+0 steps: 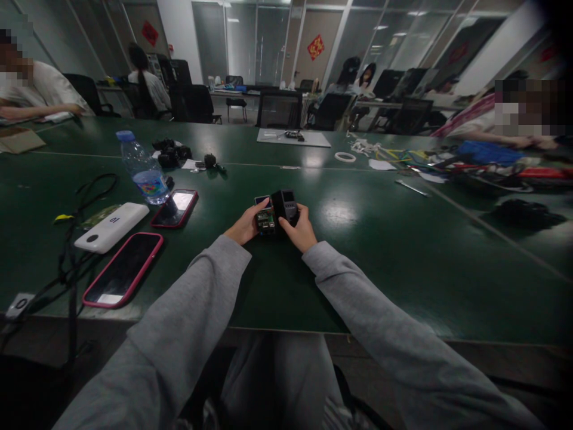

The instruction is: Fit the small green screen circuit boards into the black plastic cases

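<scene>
At twelve o'clock, close ahead | board (265, 224) is held by left hand (246, 224), case (287, 205) by right hand (301, 232) | both seem light and stiff; board, likely fragile, is best gripped by edges

"10" (inverted) on white power bank (111, 228), "0" on pale tag (19, 305), red sign (316, 48) illegible

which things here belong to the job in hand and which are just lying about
In hand:
circuit board, in the left hand
black device, in the right hand

Apparently just lying about:
plastic bottle
nearer phone
farther phone
white slab
white ring
</scene>
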Available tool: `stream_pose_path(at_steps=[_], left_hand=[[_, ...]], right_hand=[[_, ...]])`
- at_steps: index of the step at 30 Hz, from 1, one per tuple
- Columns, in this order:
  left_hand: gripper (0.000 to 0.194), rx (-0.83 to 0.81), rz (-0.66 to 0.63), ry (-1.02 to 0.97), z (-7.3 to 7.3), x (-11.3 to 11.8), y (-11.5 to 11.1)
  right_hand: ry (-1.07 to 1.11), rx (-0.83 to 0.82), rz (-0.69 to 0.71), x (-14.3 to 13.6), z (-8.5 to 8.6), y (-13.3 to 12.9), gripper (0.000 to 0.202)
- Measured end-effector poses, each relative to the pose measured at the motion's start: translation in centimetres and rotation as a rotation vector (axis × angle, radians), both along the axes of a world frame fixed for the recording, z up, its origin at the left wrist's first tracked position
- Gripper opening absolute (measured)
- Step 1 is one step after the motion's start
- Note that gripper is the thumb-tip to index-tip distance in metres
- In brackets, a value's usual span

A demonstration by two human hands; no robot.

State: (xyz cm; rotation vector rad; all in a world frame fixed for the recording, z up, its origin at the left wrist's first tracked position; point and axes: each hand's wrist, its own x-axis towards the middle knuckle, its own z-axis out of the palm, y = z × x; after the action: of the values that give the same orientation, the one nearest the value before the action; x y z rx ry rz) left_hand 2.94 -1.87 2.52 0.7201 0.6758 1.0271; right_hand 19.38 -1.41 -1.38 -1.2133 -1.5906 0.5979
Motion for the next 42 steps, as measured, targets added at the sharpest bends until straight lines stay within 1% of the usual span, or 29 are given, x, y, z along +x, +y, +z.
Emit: stream_pose_path(at_steps=[9,21,27,35,42], left_hand=[[0.034,0.004,-0.005,0.021,0.1,0.1,-0.1],[0.035,0.002,-0.011,-0.017,0.0,0.0,0.1],[0.04,-0.027,-0.012,-0.05,-0.1,-0.2,0.4],[0.051,-0.045,-0.044,-0.062,-1.0,-0.5,1.2],[0.054,-0.037,-0.063,-0.043,-0.8,-0.6,0.9]], right_hand=[[-0.008,0.01,0.005,0.1,-0.1,0.2,0.053],[0.003,0.033,0.004,0.0,0.0,0.2,0.055],[0.013,0.054,-0.003,0.1,-0.1,0.3,0.055],[0.02,0.033,0.006,0.0,0.2,0.0,0.056],[0.014,0.038,0.002,0.0,0.1,0.0,0.053]])
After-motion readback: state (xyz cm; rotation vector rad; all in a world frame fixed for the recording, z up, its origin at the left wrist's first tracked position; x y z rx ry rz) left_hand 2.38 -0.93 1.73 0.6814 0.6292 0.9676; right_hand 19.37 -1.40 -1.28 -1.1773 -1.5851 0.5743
